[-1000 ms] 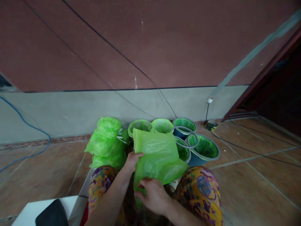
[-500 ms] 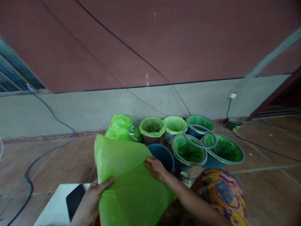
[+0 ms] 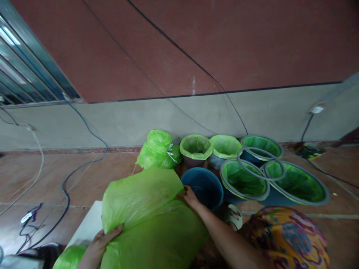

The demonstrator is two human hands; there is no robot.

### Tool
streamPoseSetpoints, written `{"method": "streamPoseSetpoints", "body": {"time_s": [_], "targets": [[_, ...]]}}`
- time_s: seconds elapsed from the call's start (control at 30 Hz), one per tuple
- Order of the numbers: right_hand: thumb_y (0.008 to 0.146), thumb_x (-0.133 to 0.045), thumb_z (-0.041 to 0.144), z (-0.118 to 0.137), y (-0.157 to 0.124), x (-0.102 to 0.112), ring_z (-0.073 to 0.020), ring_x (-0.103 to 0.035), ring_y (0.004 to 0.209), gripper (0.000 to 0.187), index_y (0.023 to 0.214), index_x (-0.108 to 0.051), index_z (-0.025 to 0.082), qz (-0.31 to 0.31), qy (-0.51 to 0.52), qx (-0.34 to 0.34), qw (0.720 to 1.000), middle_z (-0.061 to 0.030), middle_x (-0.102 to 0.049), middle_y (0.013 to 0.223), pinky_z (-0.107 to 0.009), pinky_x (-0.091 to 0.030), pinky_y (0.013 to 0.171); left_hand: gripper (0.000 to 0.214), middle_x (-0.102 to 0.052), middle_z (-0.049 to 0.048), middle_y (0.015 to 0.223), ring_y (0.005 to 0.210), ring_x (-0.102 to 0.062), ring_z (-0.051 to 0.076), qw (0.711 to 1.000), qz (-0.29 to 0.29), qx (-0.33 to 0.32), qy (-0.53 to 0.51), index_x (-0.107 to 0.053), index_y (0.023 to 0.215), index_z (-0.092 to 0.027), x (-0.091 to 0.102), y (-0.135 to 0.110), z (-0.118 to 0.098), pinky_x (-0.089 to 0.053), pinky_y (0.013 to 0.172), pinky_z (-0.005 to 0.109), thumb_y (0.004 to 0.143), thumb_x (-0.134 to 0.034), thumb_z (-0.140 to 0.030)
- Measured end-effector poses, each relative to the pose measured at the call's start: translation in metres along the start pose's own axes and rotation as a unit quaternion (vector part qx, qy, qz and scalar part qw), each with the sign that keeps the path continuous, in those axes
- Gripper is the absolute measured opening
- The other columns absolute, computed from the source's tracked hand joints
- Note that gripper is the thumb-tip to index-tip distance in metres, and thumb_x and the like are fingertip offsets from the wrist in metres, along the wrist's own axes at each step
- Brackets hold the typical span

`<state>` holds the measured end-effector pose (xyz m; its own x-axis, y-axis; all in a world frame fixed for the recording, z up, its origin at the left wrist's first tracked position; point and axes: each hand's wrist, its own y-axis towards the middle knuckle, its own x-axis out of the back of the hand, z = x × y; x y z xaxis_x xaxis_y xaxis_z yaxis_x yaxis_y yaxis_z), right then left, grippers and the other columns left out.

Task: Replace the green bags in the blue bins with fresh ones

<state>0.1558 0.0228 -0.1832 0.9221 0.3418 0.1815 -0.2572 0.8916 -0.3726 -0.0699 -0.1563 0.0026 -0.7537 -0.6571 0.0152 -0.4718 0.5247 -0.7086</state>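
A large green plastic bag point(image 3: 148, 220) is spread wide in front of me, over my lap. My left hand point(image 3: 98, 246) grips its lower left edge, fingers curled over the plastic. My right hand point(image 3: 190, 197) pinches the bag's upper right corner, just beside the rim of an unlined blue bucket point(image 3: 206, 185). A roll of green bags point(image 3: 68, 257) lies by my left wrist at the bottom edge.
Several buckets lined with green bags point(image 3: 244, 179) stand along the wall, with a loose grey ring point(image 3: 260, 164) resting on them. Tied green bags point(image 3: 159, 151) sit behind. A white board point(image 3: 86, 226), blue cable point(image 3: 73, 172) and white cables lie on the left floor.
The view swung left. The bag went from bunched between my hands to spread wide and lower, uncovering the blue bucket; my left hand moved down-left, my right up to the far corner.
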Motion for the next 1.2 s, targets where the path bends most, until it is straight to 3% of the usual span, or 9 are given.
{"method": "streamPoseSetpoints", "body": {"time_s": [0.17, 0.27, 0.37, 0.5, 0.63, 0.73, 0.87, 1.0, 1.2], "targets": [[0.061, -0.066, 0.021, 0.000, -0.005, 0.006, -0.0205, -0.064, 0.080, 0.054, 0.112, -0.049, 0.015, 0.045, 0.147, -0.058, 0.986, -0.0062, -0.068, 0.093, -0.032, -0.050, 0.070, 0.038, -0.070, 0.0010, 0.062, 0.050, -0.066, 0.023, 0.999, -0.048, -0.008, 0.020, -0.056, 0.082, -0.018, -0.004, 0.007, -0.004, -0.052, 0.044, 0.029, 0.052, -0.077, -0.005], [0.060, -0.066, 0.020, 0.003, -0.010, 0.017, -0.0182, -0.064, 0.066, 0.040, 0.098, -0.057, 0.017, 0.085, 0.206, -0.083, 0.971, -0.0022, -0.069, 0.077, -0.031, -0.049, 0.063, 0.035, -0.070, 0.0023, 0.064, 0.049, -0.066, 0.024, 0.999, -0.031, -0.006, 0.012, -0.057, 0.083, -0.017, -0.006, 0.012, -0.004, -0.051, 0.042, 0.030, 0.055, -0.076, -0.007], [0.060, -0.067, 0.019, 0.016, -0.014, 0.045, -0.0162, -0.064, 0.062, 0.034, 0.093, -0.059, 0.017, 0.107, 0.308, -0.069, 0.943, -0.0007, -0.069, 0.073, -0.029, -0.049, 0.064, 0.033, -0.071, 0.0048, 0.065, 0.052, -0.067, 0.025, 1.000, 0.010, -0.013, -0.004, -0.061, 0.085, -0.016, -0.006, 0.020, -0.004, -0.054, 0.046, 0.032, 0.056, -0.076, -0.009], [0.062, -0.069, 0.017, 0.049, -0.023, 0.103, -0.0139, -0.067, 0.073, 0.043, 0.104, -0.058, 0.021, 0.037, 0.416, -0.027, 0.908, 0.0001, -0.072, 0.084, -0.026, -0.049, 0.072, 0.029, -0.071, 0.0051, 0.066, 0.056, -0.068, 0.026, 0.997, 0.052, -0.049, -0.025, -0.063, 0.086, -0.015, -0.019, 0.032, -0.016, -0.056, 0.051, 0.034, 0.059, -0.074, -0.010], [0.070, -0.068, 0.018, 0.086, -0.042, 0.161, -0.0130, -0.067, 0.080, 0.043, 0.111, -0.058, 0.023, 0.003, 0.422, 0.009, 0.906, 0.0001, -0.072, 0.093, -0.024, -0.050, 0.076, 0.026, -0.072, 0.0078, 0.069, 0.059, -0.069, 0.025, 0.989, 0.128, -0.066, -0.038, -0.065, 0.087, -0.013, -0.054, 0.041, -0.042, -0.057, 0.055, 0.034, 0.062, -0.073, -0.012], [0.080, -0.062, 0.035, 0.099, -0.060, 0.188, -0.0162, -0.067, 0.083, 0.030, 0.104, -0.062, 0.018, 0.039, 0.382, -0.021, 0.923, -0.0048, -0.072, 0.095, -0.029, -0.050, 0.081, 0.031, -0.072, 0.0088, 0.072, 0.058, -0.068, 0.025, 0.979, 0.180, -0.094, -0.035, -0.067, 0.091, -0.012, -0.084, 0.044, -0.062, -0.057, 0.057, 0.035, 0.061, -0.074, -0.012], [0.083, -0.055, 0.050, 0.084, -0.082, 0.199, -0.0188, -0.068, 0.083, 0.044, 0.102, -0.063, 0.011, 0.091, 0.315, -0.127, 0.936, -0.0105, -0.071, 0.095, -0.033, -0.049, 0.086, 0.039, -0.073, 0.0086, 0.075, 0.061, -0.068, 0.025, 0.965, 0.238, -0.114, -0.016, -0.067, 0.098, -0.012, -0.118, 0.045, -0.077, -0.057, 0.058, 0.035, 0.060, -0.075, -0.015], [0.083, -0.055, 0.049, 0.058, -0.099, 0.197, -0.0195, -0.068, 0.085, 0.046, 0.103, -0.062, 0.008, 0.119, 0.344, -0.201, 0.909, -0.0119, -0.072, 0.095, -0.036, -0.049, 0.089, 0.040, -0.073, 0.0087, 0.075, 0.065, -0.069, 0.026, 0.951, 0.270, -0.147, 0.015, -0.067, 0.095, -0.013, -0.142, 0.045, -0.082, -0.056, 0.060, 0.035, 0.057, -0.078, -0.016], [0.077, -0.065, 0.024, 0.067, -0.114, 0.225, -0.0195, -0.069, 0.079, 0.029, 0.102, -0.062, 0.010, 0.051, 0.334, -0.131, 0.932, -0.0106, -0.072, 0.091, -0.034, -0.051, 0.082, 0.036, -0.072, 0.0073, 0.072, 0.058, -0.067, 0.022, 0.936, 0.315, -0.154, 0.022, -0.065, 0.091, -0.011, -0.158, 0.049, -0.091, -0.056, 0.059, 0.034, 0.058, -0.077, -0.012]]}}
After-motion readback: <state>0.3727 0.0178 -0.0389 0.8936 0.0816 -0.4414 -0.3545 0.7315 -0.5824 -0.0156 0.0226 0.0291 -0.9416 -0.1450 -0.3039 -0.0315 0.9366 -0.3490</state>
